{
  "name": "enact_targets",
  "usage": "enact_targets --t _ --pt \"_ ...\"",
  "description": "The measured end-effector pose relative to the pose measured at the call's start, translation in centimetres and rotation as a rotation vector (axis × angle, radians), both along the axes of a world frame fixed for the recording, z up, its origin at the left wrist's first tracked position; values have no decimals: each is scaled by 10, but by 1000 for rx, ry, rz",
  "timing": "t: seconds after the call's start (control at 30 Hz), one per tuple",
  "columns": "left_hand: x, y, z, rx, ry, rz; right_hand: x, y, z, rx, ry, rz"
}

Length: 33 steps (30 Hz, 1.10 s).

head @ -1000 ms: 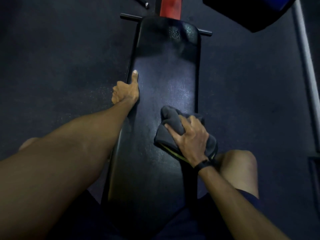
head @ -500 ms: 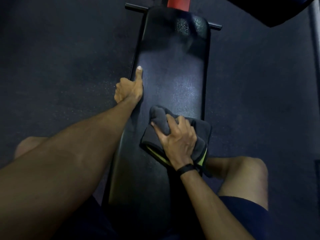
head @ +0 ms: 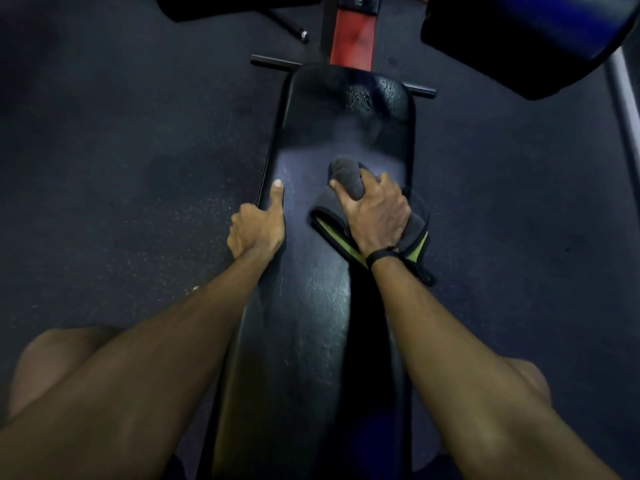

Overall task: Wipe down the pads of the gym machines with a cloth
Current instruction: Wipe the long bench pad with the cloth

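Observation:
A long black bench pad [head: 311, 306] runs away from me down the middle of the view. Its far end carries small droplets. My right hand [head: 375, 211] presses a folded grey cloth [head: 346, 174] with a yellow-green edge onto the right half of the pad. My left hand [head: 258, 225] grips the pad's left edge, its thumb lying flat on top and its fingers curled under the side.
A red frame post [head: 351, 39] and a black crossbar [head: 273, 61] stand at the pad's far end. A dark blue padded part [head: 540, 39] hangs at the top right, with a pale rail [head: 627, 98] beside it. Dark rubber floor [head: 121, 150] lies on both sides. My knees flank the bench.
My right hand has pushed the cloth forward along the pad, away from me. My left hand has kept its grip on the left edge.

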State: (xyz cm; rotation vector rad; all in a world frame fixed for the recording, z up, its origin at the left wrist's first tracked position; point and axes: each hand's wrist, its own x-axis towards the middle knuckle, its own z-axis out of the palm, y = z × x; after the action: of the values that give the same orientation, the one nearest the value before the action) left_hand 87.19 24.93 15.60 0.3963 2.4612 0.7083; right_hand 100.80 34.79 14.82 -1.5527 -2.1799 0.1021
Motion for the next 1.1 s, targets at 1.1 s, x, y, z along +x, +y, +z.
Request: enact_targets --t 1.1 --pt "-12 68 16 -82 -33 112 0 59 0 -78 -37 -101"
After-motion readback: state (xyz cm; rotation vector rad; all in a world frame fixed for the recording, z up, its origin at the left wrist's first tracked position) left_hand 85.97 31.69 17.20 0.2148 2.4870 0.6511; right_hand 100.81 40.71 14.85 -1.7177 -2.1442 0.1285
